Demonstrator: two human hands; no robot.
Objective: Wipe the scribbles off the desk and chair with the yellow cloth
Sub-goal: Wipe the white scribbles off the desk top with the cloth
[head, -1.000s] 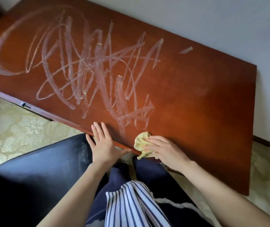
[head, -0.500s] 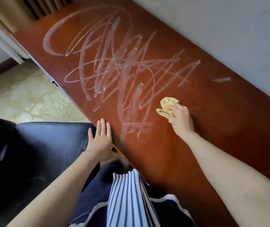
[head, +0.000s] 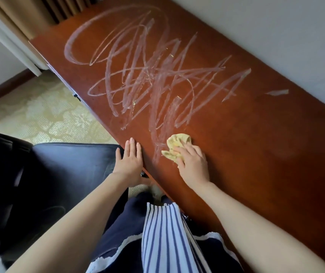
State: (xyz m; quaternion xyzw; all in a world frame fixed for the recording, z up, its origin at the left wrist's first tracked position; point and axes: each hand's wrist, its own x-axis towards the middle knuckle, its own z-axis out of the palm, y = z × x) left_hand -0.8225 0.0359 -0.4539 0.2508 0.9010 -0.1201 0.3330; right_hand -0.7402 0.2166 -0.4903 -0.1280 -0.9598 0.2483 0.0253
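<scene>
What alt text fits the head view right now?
The right hand presses a crumpled yellow cloth onto a reddish-brown desk, at the near end of large pale scribbles. The left hand lies flat on the desk's near edge, beside a black chair.

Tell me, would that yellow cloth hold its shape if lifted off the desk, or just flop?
Probably flop: the yellow cloth lies crumpled in soft folds under the right hand, so it looks limp. It seems thin and likely light. Pushed, it should slide rather than roll, since it sits flattened against the smooth desk.
</scene>
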